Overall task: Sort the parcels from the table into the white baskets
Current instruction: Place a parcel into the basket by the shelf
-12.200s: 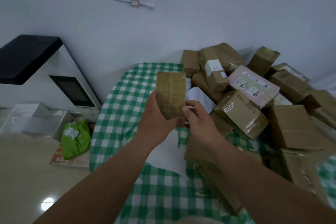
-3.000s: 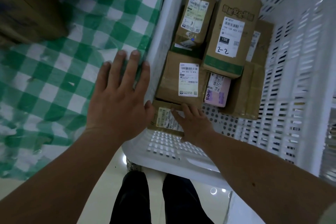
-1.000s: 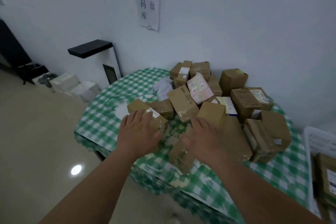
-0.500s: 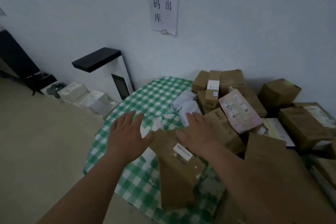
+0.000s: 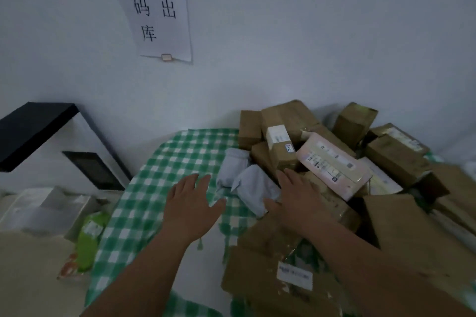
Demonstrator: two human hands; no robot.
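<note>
**Both hands over the parcel pile**

The left hand [image 5: 192, 207] hovers flat, fingers spread, holding nothing, above the green-checked table [image 5: 164, 162]. The right hand [image 5: 296, 201] lies with straight fingers on a brown box [image 5: 332, 203], thumb beside a grey bag [image 5: 253, 188]. Behind them sits a pink box [image 5: 332, 165] among heaped brown parcels [image 5: 394, 157]. No basket is in view.

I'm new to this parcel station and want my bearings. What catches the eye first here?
A heap of brown parcels crowds the right side of the green-checked table, with a pink box lying on top. Both hands reach in open, the left hand over bare cloth, the right hand beside a grey bag. A paper sign hangs on the wall above.
</note>
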